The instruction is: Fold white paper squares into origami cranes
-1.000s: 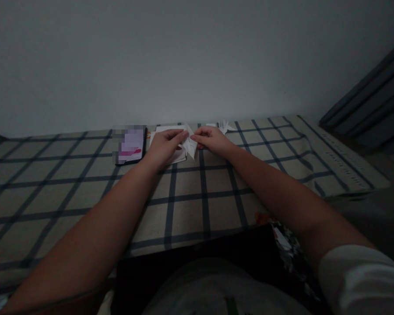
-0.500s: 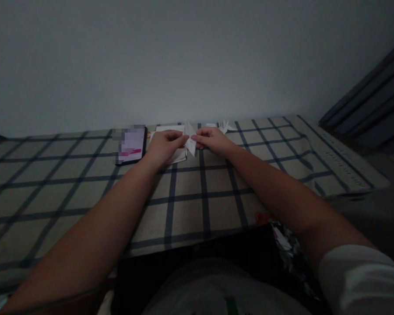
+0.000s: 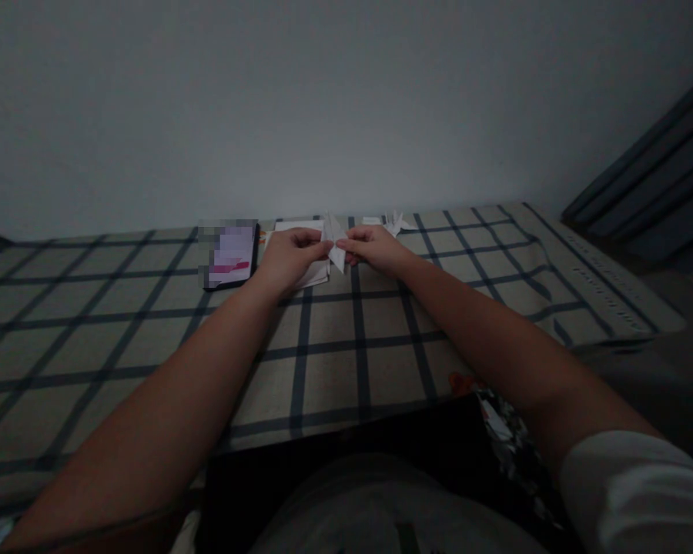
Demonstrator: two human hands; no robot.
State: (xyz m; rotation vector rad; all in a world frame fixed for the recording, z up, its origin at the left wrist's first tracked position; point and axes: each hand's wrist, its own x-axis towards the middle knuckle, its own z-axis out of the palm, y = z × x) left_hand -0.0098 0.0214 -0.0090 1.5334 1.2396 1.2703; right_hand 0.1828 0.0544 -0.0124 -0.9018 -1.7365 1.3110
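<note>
Both my arms reach far forward over a checked cloth (image 3: 323, 346). My left hand (image 3: 292, 255) and my right hand (image 3: 374, 248) meet at a small folded white paper piece (image 3: 335, 245) and pinch it from either side, fingers closed on it. The paper stands up between the fingertips with pointed flaps. Under my left hand lies a stack of white paper sheets (image 3: 300, 228), partly hidden by the hand.
A phone (image 3: 229, 254) with a lit screen lies just left of my left hand. A finished folded paper figure (image 3: 393, 223) rests behind my right hand near the wall. A dark striped cushion (image 3: 652, 192) rises at the right edge.
The folded paper has been drawn together slightly between my fingertips and stands a little narrower. Both hands stay in the same place.
</note>
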